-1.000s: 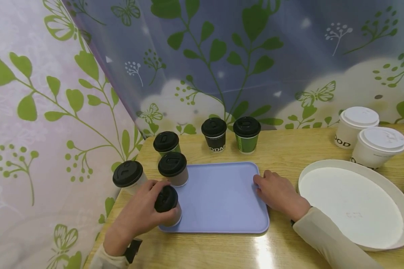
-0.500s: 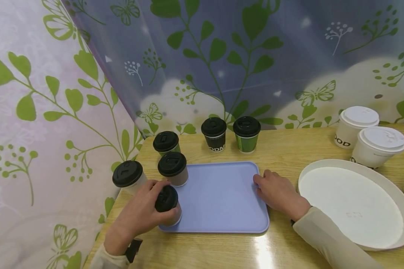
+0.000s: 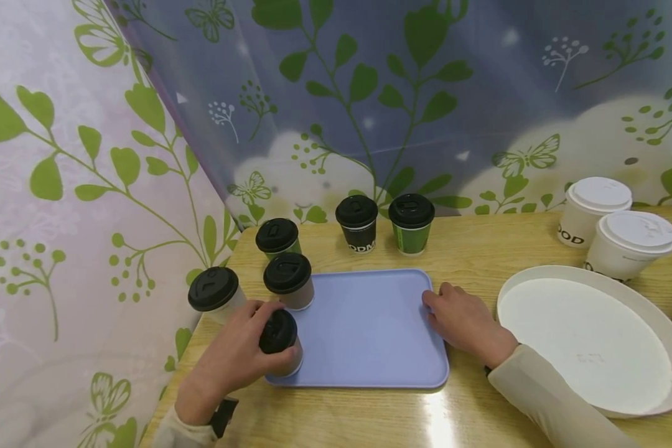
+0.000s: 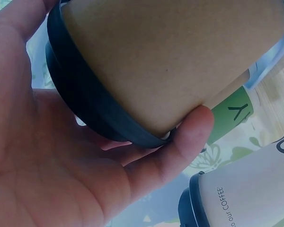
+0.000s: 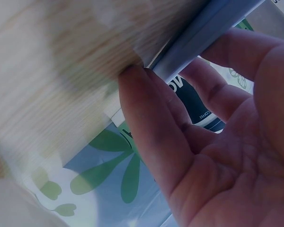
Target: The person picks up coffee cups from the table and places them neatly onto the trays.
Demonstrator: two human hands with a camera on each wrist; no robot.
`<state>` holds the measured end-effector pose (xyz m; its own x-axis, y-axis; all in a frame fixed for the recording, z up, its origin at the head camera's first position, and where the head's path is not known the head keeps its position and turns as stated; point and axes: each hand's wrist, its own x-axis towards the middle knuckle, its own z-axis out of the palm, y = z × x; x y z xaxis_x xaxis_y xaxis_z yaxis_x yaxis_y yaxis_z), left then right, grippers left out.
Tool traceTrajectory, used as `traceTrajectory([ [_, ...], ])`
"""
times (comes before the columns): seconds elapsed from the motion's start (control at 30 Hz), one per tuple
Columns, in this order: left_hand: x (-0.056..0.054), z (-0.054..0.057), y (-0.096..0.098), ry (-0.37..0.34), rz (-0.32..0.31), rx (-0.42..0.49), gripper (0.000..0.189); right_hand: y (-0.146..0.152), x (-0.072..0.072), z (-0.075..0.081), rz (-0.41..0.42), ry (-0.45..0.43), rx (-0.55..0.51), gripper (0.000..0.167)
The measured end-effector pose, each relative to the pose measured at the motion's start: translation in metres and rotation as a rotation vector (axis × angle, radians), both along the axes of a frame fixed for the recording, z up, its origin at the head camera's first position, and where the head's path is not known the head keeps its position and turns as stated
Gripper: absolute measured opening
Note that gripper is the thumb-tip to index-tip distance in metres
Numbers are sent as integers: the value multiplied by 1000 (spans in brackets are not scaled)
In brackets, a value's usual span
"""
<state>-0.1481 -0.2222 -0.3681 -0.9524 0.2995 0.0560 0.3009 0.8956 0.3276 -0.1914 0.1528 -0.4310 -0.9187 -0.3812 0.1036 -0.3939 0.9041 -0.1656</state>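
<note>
My left hand [image 3: 232, 354] grips a brown paper coffee cup [image 4: 165, 52] by its black lid [image 3: 278, 331], fingers and thumb spread round the lid's edge. This cup stands upright at the front left corner of a blue tray [image 3: 369, 330]. Just behind it, a second brown cup [image 3: 298, 297] with a black lid stands at the tray's left side. At the tray's right edge, my right hand [image 3: 462, 320] pinches the rim [image 5: 199, 45] between thumb and fingers. A white cup [image 3: 215, 295] with a black lid is left of my left hand, partly hidden by it.
Behind the tray stand a black cup [image 3: 358, 233] and a green cup [image 3: 411, 233]; another green cup [image 3: 278, 239] is at the back left. A round white tray [image 3: 582, 348] lies to the right, with two white-lidded cups [image 3: 630, 246] [image 3: 593, 208] behind it. Patterned cloth borders the table.
</note>
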Motion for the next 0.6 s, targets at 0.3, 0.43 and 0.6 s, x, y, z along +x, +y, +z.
traceTrajectory([
  [0.3, 0, -2, 0, 6, -15, 11, 74, 0, 0, -1, 2, 15, -9, 8],
  [0.43, -1, -2, 0, -1, -16, 9, 74, 0, 0, -1, 0, 17, -11, 8],
  [0.6, 0, -2, 1, -11, -18, 11, 74, 0, 0, -1, -2, 10, -10, 8],
])
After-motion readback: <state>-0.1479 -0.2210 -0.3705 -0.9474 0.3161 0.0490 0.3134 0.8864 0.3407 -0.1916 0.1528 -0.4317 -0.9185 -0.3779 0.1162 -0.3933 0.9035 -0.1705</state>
